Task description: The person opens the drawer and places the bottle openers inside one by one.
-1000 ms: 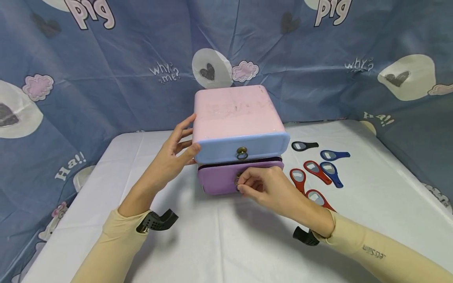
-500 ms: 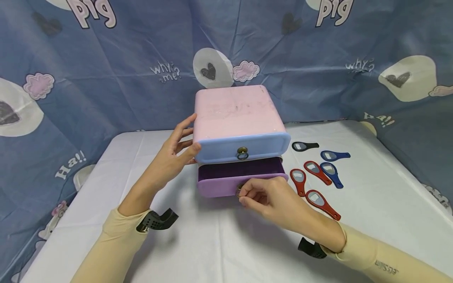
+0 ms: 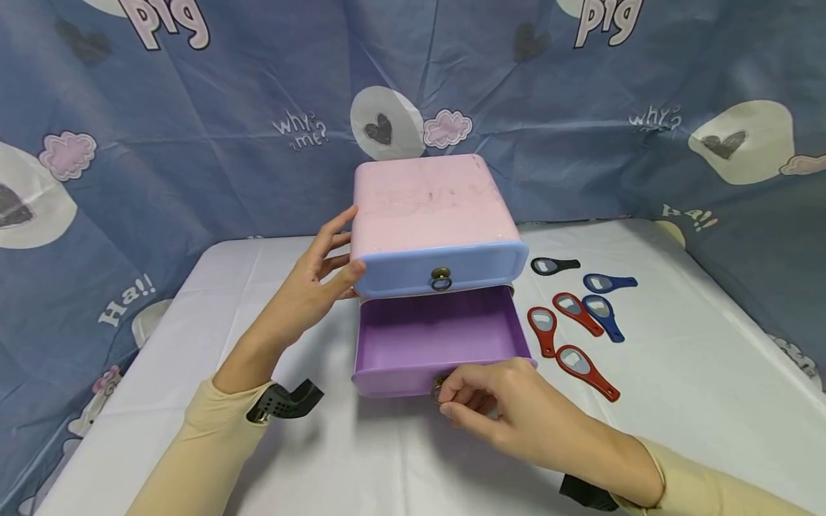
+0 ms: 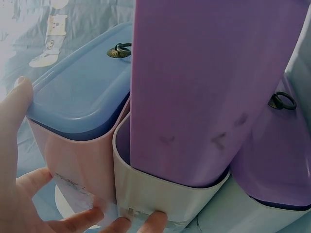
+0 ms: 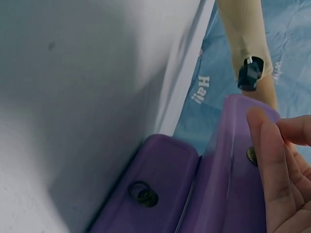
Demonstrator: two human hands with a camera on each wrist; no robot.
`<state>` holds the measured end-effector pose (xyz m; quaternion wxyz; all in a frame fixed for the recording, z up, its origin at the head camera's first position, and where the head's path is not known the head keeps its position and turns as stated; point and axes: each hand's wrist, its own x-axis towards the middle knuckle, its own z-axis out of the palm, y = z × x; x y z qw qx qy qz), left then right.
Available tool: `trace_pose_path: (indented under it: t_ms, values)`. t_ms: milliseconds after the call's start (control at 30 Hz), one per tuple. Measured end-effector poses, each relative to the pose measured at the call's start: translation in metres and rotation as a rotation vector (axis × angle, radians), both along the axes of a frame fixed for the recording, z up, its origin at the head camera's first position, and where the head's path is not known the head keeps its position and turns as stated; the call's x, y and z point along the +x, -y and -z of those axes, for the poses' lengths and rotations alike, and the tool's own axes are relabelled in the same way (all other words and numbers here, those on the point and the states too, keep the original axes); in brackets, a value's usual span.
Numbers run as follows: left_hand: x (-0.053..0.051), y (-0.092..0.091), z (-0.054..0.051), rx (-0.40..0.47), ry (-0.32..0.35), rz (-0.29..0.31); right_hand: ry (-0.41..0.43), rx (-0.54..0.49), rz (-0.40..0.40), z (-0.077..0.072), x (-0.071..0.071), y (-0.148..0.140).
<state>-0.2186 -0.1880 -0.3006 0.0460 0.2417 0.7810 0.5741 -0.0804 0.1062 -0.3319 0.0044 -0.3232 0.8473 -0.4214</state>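
Note:
A small drawer cabinet with a pink top stands mid-table. Its top drawer has a blue front and is closed. Below it, a purple drawer is pulled well out, and nothing shows inside. My right hand pinches the ring pull on that drawer's front. My left hand rests against the cabinet's left side, fingers spread and fairly straight, thumb at the blue front's edge. In the left wrist view, its fingertips touch the casing. A lower purple drawer, closed, shows in the right wrist view.
Several bottle openers lie right of the cabinet: a black one, blue ones such as the blue opener, and red ones such as the red opener. White cloth covers the table; a patterned blue curtain hangs behind.
My right hand has drawn the purple drawer toward me, from slightly out to far out, keeping its pinch on the ring. The left hand has stayed at the cabinet's side.

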Motion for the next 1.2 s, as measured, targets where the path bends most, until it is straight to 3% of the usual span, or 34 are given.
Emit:
trace_pose_path:
  t_ms: [400,1200]
  values:
    - [0.0,0.0,0.001,0.003,0.006,-0.002,0.001,-0.004,-0.024,0.004,0.015,0.0]
    - [0.0,-0.001,0.0,-0.002,-0.005,-0.008,-0.057,0.005,-0.027,0.014,0.02,0.0]
